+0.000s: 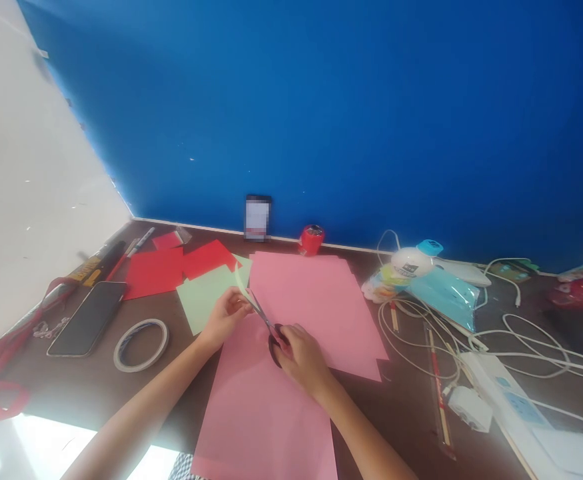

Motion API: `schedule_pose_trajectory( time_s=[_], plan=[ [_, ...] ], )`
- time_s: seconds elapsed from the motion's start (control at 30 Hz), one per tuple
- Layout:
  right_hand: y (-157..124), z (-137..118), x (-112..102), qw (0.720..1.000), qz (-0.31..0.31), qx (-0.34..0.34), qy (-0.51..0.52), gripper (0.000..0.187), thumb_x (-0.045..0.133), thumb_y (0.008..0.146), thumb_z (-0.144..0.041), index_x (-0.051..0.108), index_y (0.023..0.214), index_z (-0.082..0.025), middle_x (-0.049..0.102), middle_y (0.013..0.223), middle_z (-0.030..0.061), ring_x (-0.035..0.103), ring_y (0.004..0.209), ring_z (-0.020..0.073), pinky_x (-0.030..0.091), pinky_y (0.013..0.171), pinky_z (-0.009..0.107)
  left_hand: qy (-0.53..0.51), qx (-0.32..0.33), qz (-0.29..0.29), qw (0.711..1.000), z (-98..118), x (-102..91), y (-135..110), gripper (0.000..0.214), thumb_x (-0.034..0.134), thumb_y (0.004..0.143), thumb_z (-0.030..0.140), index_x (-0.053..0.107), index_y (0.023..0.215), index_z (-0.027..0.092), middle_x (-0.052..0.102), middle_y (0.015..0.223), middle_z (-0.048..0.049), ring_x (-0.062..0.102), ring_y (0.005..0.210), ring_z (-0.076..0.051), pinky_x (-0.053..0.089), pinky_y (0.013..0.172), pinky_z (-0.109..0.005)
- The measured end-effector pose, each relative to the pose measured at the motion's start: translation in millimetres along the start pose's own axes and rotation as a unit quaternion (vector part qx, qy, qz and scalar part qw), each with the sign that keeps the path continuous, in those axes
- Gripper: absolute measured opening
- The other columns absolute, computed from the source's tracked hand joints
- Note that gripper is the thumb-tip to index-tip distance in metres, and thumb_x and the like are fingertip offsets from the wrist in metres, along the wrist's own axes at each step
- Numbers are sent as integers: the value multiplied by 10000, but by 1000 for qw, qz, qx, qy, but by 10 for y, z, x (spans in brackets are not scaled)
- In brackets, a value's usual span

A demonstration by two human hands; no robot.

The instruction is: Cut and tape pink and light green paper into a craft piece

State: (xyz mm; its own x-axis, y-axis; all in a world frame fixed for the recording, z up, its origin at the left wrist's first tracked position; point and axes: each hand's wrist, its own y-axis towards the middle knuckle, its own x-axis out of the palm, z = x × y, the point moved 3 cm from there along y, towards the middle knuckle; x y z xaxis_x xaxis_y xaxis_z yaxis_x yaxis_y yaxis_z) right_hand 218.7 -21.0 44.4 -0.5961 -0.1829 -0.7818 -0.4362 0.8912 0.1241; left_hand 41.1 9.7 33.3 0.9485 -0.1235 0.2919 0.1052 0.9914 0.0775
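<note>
My right hand (298, 357) is closed around the dark handles of a pair of scissors (262, 313), whose blades point up and left toward my other hand. Between the fingertips of my left hand (228, 313) is a narrow pale green paper strip (242, 281), its free end curving upward. The blades lie right beside the strip; I cannot tell whether they touch it. Under both hands spread large pink paper sheets (304, 293), overlapping one another. Pale green paper (204, 291) lies on the table just beyond my left hand.
Left are red paper (155, 272), a phone (88, 319) and a tape roll (141, 345). At the back stand a small upright screen (258, 219) and a red container (311, 241). Right are a white bottle (412, 261), tangled cables (421, 360) and a power strip (508, 400).
</note>
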Motion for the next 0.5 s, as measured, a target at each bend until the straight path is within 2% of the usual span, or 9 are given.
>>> schedule_pose_trajectory(
  time_s=[0.5],
  plan=[
    [-5,-24,-15,1000,-5,3,4,166,436,848,-275,484,699,-220,554,660,3,504,674,163,365,580,263,2,-9,3,1000,30,18,-4,221,662,734,314,530,853,183,611,823,-24,593,821,-160,477,798,-334]
  ],
)
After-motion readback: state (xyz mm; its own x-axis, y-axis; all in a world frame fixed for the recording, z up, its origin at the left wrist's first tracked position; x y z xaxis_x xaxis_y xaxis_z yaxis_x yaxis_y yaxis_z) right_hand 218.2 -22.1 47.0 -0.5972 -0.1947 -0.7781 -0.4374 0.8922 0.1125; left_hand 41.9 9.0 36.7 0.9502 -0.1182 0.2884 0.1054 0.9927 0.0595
